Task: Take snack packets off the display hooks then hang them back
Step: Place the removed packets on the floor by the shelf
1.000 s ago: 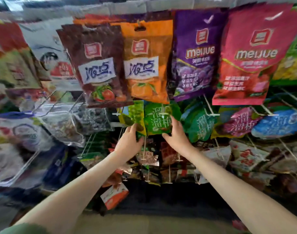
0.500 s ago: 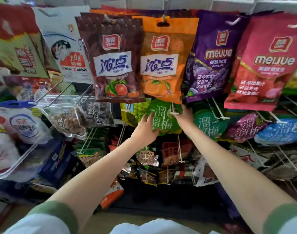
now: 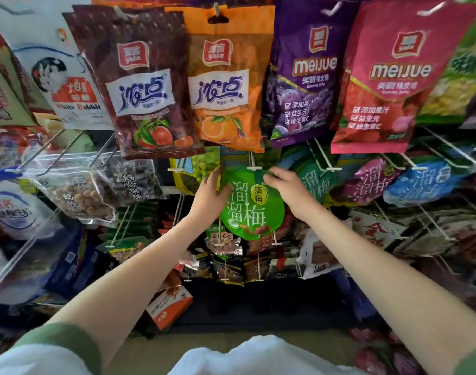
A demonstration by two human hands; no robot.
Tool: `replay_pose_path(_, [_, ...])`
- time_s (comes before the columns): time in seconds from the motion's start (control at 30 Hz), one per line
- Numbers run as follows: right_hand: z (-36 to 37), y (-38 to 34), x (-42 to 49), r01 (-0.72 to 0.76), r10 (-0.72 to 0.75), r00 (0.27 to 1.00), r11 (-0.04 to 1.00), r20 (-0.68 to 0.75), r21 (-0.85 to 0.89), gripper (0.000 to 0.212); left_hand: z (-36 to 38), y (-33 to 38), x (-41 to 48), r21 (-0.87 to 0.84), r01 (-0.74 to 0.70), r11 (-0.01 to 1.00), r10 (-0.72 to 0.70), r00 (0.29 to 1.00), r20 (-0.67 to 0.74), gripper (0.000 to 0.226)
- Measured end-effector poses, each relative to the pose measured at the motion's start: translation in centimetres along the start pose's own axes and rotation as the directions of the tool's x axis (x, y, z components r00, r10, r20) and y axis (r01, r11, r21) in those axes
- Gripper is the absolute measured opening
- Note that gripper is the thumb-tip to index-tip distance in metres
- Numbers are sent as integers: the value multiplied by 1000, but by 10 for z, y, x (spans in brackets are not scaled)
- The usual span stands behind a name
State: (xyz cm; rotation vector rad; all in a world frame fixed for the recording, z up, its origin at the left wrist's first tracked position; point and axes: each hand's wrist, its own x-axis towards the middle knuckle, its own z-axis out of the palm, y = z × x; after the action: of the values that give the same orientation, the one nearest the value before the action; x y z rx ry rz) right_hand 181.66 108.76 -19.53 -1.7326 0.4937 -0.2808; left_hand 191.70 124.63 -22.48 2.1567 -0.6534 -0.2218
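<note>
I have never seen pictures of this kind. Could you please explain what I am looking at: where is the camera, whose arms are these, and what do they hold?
There is no machine here. The camera sits on a person's head and looks forward and down, so the two bare arms reaching in from below are that person's own.

In front is a shop display of wire hooks with snack packets hanging on them. In the top row hang a brown packet, an orange packet, a purple packet and a pink packet.

Below them, the left hand grips the left edge of a round green packet, and the right hand holds its top right edge. A white hook ends just above that packet. I cannot tell whether the packet hangs on it or is off it.
</note>
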Motion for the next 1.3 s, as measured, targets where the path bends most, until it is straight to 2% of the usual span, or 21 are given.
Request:
replay_pose_path(0.1, [-2, 1, -3, -16, 13, 998, 999, 65, 41, 22, 0, -2, 0, -319, 119, 940, -114, 993, 37, 43])
replay_pose_path(0.17, [-4, 3, -7, -18, 15, 997, 999, 71, 40, 32, -2, -3, 0, -446, 172, 879, -168, 985, 49, 34])
replay_pose_path(0.27, [-7, 7, -14, -23, 21, 997, 999, 77, 25, 39, -3, -2, -6, -535, 183, 825, -167, 983, 79, 8])
replay_pose_path(0.37, [-13, 14, -19, -11, 11, 996, 1000, 93, -3, 11, 4, -1, -15, -572, 185, 799, -172, 982, 77, 13])
replay_pose_path(0.4, [-15, 15, -20, -4, 4, 996, 1000, 92, -2, 11, 8, 2, -20, -578, 187, 794, -175, 982, 78, 15])
replay_pose_path(0.47, [-19, 19, -23, 4, -3, 998, 1000, 69, -9, 13, 16, 8, -27, -581, 184, 793, -167, 982, 85, 17])
replay_pose_path(0.67, [-45, 33, -32, -42, 43, 999, 998, -22, 42, 2, 43, 29, -34, -530, 199, 824, -152, 980, 130, 14])
replay_pose_path(0.9, [-89, 51, -41, -63, 59, 994, 997, -88, -44, 20, 75, 54, -33, -329, 125, 936, -58, 977, 205, 22])
replay_pose_path(1.1, [-112, 59, -44, -93, 89, 987, 995, -135, -23, 19, 96, 75, -29, -258, 49, 965, 5, 979, 204, 22])
replay_pose_path(1.2, [-119, 61, -43, -109, 100, 983, 993, -153, -46, 21, 103, 82, -25, -221, 67, 973, -10, 969, 249, 6])
replay_pose_path(1.3, [-121, 61, -44, -87, 76, 982, 994, -171, -61, 13, 106, 86, -20, -88, 9, 996, 11, 973, 228, 45])
